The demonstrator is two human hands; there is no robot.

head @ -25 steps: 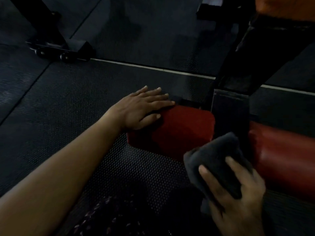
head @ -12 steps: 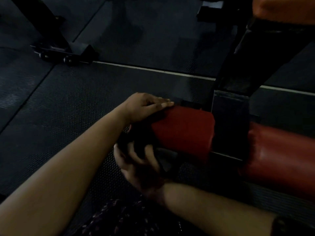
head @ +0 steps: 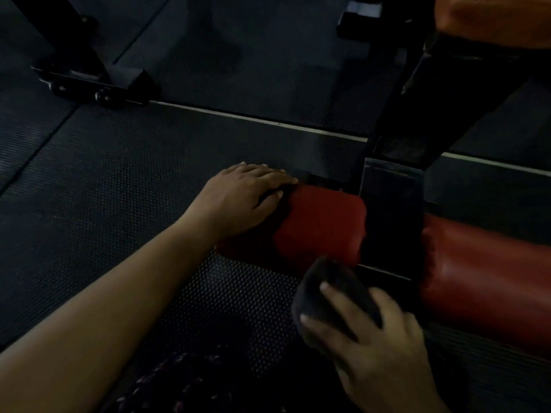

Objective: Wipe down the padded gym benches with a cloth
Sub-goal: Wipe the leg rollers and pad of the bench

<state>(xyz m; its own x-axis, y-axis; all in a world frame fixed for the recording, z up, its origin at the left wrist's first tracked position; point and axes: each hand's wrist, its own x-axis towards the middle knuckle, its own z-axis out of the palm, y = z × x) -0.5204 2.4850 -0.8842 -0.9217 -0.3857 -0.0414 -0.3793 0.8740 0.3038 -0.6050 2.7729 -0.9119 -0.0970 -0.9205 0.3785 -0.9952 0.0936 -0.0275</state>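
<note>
Left hand (head: 241, 201) on red pad (head: 322, 225), right hand (head: 378, 347) gripping cloth (head: 337, 290) beside it

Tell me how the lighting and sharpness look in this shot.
Head view: dim throughout; the right hand gripping the dark grey cloth is motion-blurred; the left hand on the red padded cushion looks sharper; faint sheen on the red padded roll at right.

Dark studded rubber floor mats (head: 119, 189) lie in dim light. A thin pale seam line (head: 259, 119) runs across between mats, and a darker joint (head: 38, 144) slants toward the floor's left edge. A black bolted metal equipment foot (head: 98, 81) stands at the far left, just beyond the seam line.
</note>
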